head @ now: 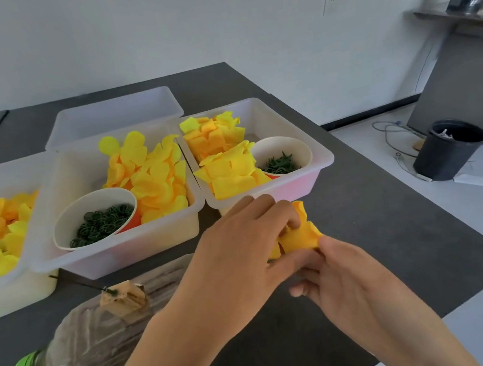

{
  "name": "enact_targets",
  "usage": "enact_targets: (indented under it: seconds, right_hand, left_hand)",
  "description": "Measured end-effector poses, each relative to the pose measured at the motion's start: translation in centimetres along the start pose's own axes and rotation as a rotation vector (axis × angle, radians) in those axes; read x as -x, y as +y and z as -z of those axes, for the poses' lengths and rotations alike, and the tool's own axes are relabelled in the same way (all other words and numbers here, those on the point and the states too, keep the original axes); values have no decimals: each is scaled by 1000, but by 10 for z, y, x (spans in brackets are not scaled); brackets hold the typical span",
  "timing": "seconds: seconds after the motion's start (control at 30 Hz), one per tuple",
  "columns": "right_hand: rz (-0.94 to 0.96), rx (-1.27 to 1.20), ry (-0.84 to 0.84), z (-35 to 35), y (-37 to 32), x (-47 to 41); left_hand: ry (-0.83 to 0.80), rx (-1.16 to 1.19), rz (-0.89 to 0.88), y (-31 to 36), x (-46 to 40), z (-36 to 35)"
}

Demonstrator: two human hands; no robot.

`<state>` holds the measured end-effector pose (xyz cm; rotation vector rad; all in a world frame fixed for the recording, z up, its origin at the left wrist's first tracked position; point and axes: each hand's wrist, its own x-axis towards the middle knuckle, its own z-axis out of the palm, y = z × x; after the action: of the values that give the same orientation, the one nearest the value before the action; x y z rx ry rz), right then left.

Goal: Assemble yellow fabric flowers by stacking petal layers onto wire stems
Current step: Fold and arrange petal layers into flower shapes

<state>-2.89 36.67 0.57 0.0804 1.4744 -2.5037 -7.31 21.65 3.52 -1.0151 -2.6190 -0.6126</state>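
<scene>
Near the right edge of the dark table [370, 214], just in front of the right-hand bin [299, 183], I saw both hands meeting around a small bunch of yellow petal layers [301, 236]. The left hand [241, 250] reached in from the near left, fingers curled over the top of the petals and pinching them. The right hand [341, 282] came from the near right, its thumb and forefinger gripping the lower edge of the same bunch. I could not tell whether a wire stem ran through it.

Farther back, the right bin held squarish yellow petals and a paper cup [283, 152] of green pieces. The middle bin [116, 248] held rounder yellow petals and another cup [96, 217] filled with dark green rings. A third bin [16, 281] at the far left also held petals. At the near left a plastic bottle [82, 348] with a green cap lay on its side.
</scene>
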Motion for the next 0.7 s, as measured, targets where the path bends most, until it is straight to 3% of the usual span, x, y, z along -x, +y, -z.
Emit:
enact_targets:
  seconds: [0.1,0.2,0.3,0.43,0.57,0.7]
  right_hand:
    - [118,322,-15,3,4,6]
    - [310,646,206,-2,9,5]
    - [429,769,435,-5,12,3]
    - [365,696,498,-9,11,-1]
    - [328,572,346,-11,9,0]
    - [236,267,200,-9,5,2]
  left_hand:
    - [96,122,103,-1,3,0]
    - [137,369,281,-5,4,-1]
    - [74,579,379,-11,7,0]
    - [92,805,463,-16,13,-2]
    - [118,909,518,-15,15,-6]
    - [126,991,521,-14,18,-8]
